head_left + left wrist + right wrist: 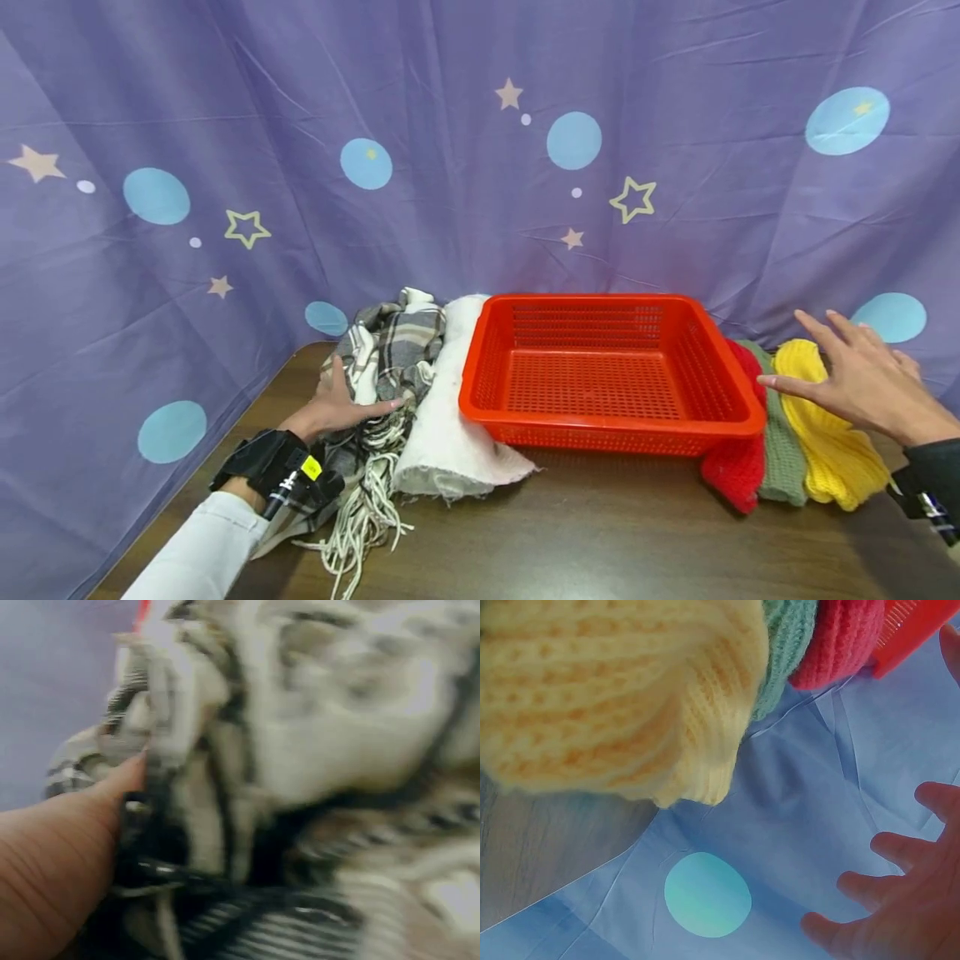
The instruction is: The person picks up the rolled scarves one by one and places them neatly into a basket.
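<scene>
My left hand [337, 408] is at the plaid fringed scarf [408, 342], with thumb and a finger spread wide apart over it. In the blurred left wrist view, part of that hand [60, 862] overlaps the scarf's folds [210, 802]. On the other side, my right hand [870, 379] hovers by the yellow knitted piece [817, 433], fingers splayed and holding nothing. The right wrist view shows its separate fingers [900, 851] beyond the yellow knit [622, 697]. Green [783, 458] and red [735, 467] knitted pieces lie beside the yellow one.
A red plastic basket [611, 423], with nothing inside, stands mid-table, its right end over the red knit. White cloth [442, 425] lies between basket and scarf. Behind the wooden table [600, 525] hangs a purple curtain [465, 208] with stars and dots.
</scene>
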`<state>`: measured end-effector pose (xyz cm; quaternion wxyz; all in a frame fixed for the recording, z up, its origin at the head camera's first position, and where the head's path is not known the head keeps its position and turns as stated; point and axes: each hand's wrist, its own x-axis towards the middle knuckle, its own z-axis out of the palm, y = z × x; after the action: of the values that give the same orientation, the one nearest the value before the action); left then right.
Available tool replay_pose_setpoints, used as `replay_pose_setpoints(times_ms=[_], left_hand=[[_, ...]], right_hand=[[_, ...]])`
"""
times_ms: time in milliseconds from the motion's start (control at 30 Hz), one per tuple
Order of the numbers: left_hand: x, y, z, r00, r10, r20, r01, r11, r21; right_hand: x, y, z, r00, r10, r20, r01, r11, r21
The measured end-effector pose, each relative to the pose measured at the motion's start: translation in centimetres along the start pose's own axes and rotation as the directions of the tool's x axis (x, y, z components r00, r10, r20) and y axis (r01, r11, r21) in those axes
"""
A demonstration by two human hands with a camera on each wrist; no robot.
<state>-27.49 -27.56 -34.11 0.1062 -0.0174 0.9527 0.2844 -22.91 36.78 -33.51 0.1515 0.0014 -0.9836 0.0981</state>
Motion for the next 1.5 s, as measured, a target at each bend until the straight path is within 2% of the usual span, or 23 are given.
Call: replay_pose_setpoints(times_ms=[100, 300, 467, 533, 633, 800, 967, 1133, 1300, 1433, 1500], left_hand=[[0.2, 0.0, 1.1, 1.000, -0.023, -0.015, 0.023, 1.000, 0.000], [0.4, 0.3, 2.5, 0.992, -0.089, -0.095, 0.099, 0.989, 0.106], [0.3, 0.6, 2.8, 0.970, -0.145, -0.194, 0.181, 0.967, 0.179], [0.5, 0.7, 2.8, 0.962, -0.163, -0.220, 0.202, 0.964, 0.170], [0.8, 0.5, 2.9, 0.956, -0.132, -0.263, 0.179, 0.970, 0.165], [1.1, -0.5, 3.4, 0.942, -0.041, -0.333, 0.097, 0.984, 0.153], [1.4, -1.6, 3.5, 0.928, -0.005, -0.372, 0.062, 0.988, 0.142], [1.2, -2.2, 2.9, 0.916, 0.008, -0.400, 0.040, 0.993, 0.110], [0.7, -2.2, 1.8, 0.897, 0.003, -0.442, 0.029, 0.997, 0.067], [0.3, -1.7, 0.8, 0.870, -0.019, -0.492, 0.040, 0.999, 0.031], [0.1, -1.5, 0.4, 0.872, -0.027, -0.489, 0.041, 0.999, 0.017]], right_hand=[[0.0, 0.0, -0.2, 1.000, -0.006, -0.001, 0.006, 1.000, -0.010], [-0.1, -0.2, -0.4, 1.000, -0.020, 0.003, 0.020, 1.000, -0.005], [-0.2, -0.2, -0.5, 1.000, -0.021, -0.006, 0.021, 1.000, -0.024], [-0.2, -0.1, -0.6, 1.000, -0.014, -0.011, 0.014, 1.000, -0.027], [-0.2, -0.1, -0.7, 1.000, -0.004, -0.013, 0.004, 1.000, -0.026], [-0.1, -0.4, -0.6, 1.000, -0.001, -0.001, 0.001, 1.000, -0.023], [-0.1, -0.6, -0.6, 1.000, -0.009, -0.002, 0.009, 1.000, -0.017], [-0.2, -0.7, -0.7, 1.000, -0.009, -0.005, 0.009, 1.000, -0.017], [-0.1, -0.9, -0.9, 1.000, -0.001, -0.013, 0.001, 1.000, -0.013], [0.0, -1.0, -1.0, 1.000, 0.006, -0.014, -0.006, 1.000, -0.004], [0.1, -1.1, -1.0, 1.000, 0.005, -0.014, -0.005, 1.000, -0.001]])
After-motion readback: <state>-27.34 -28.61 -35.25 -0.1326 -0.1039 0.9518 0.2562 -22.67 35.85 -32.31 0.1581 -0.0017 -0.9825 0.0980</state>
